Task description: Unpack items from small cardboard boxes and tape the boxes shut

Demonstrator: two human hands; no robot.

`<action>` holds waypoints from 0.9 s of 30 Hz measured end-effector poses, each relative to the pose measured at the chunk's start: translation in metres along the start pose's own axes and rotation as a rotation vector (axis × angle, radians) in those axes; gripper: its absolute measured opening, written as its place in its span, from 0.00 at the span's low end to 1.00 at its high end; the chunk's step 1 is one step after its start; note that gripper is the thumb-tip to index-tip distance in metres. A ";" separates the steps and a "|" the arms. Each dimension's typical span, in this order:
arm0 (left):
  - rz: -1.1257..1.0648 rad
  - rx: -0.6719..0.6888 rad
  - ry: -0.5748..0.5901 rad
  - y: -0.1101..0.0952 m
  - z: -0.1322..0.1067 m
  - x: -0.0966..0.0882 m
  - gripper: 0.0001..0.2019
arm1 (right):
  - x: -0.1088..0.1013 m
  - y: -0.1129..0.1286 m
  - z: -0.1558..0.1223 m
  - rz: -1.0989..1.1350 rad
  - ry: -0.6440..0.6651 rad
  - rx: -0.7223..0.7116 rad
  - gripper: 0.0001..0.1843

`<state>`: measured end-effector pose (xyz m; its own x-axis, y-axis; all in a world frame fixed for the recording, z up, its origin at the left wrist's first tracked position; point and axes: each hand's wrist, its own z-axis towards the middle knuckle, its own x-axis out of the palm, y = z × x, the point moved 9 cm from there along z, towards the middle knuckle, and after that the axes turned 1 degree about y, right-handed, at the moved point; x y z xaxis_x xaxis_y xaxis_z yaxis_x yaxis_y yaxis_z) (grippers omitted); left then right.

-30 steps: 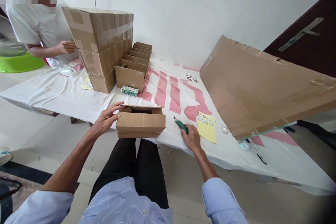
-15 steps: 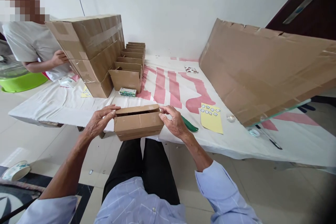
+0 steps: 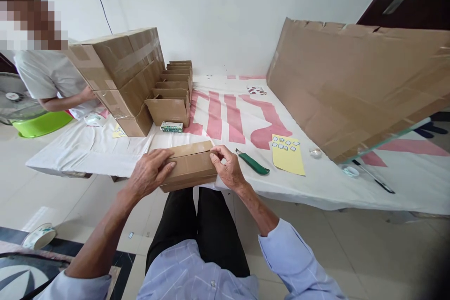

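A small brown cardboard box (image 3: pixel 191 166) lies at the table's near edge, in front of my body. Its two top flaps lie nearly flat, with a thin seam between them. My left hand (image 3: pixel 149 171) is closed over the box's left end, fingers on the top and thumb against the front flap. At the right end, my right hand (image 3: pixel 228 168) pinches the top corner by the seam between thumb and fingers. Just right of that hand lies a green-handled utility knife (image 3: pixel 255 164).
Taped cartons (image 3: pixel 123 70) stand stacked at the left, beside a row of open small boxes (image 3: pixel 168 108) and a small green-and-white box (image 3: pixel 171 127). A yellow sheet (image 3: pixel 288 161) and a large cardboard panel (image 3: pixel 351 84) are at the right. A person (image 3: pixel 52 79) stands behind the cartons.
The box's flaps have come down, narrowing the dark gap between them to a seam. My left hand has moved right, further over the box. The knife is more visible.
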<state>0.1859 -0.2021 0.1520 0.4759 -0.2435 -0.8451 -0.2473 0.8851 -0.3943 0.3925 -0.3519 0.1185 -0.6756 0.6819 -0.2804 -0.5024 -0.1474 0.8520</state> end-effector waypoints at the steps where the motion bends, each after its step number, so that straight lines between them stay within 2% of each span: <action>1: 0.048 0.018 0.011 -0.005 0.001 0.003 0.16 | -0.001 0.001 0.000 0.006 0.005 0.000 0.10; 5: 0.202 0.021 0.045 -0.017 0.006 0.007 0.15 | 0.000 0.003 -0.001 0.020 0.029 0.001 0.09; 9: 0.204 0.040 0.084 -0.022 0.015 0.015 0.11 | 0.006 0.003 -0.002 0.034 0.025 0.015 0.09; 16: 0.075 0.124 0.117 -0.041 0.039 0.039 0.13 | 0.018 -0.003 -0.002 -0.001 0.041 0.027 0.10; 27: -0.281 0.211 0.075 -0.067 0.066 0.048 0.09 | 0.022 0.001 -0.001 0.135 0.089 -0.009 0.12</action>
<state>0.2808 -0.2469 0.1615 0.4356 -0.5105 -0.7414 0.0680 0.8399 -0.5385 0.3765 -0.3380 0.1127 -0.7821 0.5895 -0.2018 -0.4082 -0.2400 0.8808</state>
